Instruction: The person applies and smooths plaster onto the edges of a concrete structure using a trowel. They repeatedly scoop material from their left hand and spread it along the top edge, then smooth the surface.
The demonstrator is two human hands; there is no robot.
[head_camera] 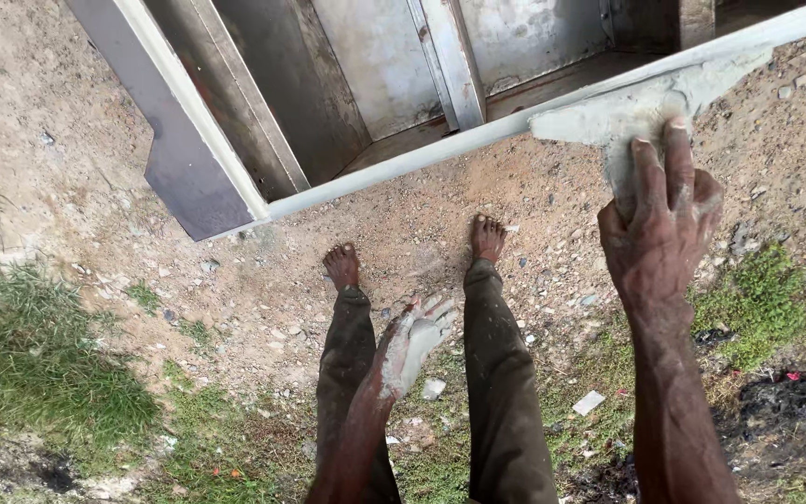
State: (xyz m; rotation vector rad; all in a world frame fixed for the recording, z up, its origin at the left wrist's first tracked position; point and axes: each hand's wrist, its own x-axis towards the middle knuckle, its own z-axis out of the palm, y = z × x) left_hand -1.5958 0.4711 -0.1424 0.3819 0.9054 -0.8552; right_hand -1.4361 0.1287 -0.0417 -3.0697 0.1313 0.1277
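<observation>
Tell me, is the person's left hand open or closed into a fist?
Open. The left hand hangs in front of the legs with fingers spread, its palm coated in grey paste and holding nothing.

Two hands are seen: left hand (410,343) near 6 o'clock, right hand (661,217) toward 3 o'clock. Two bare feet (341,265) are counted mid-frame. One metal frame (394,168) is spotted at 12 o'clock, and one grey putty smear (641,110) sits around 2 o'clock.
</observation>
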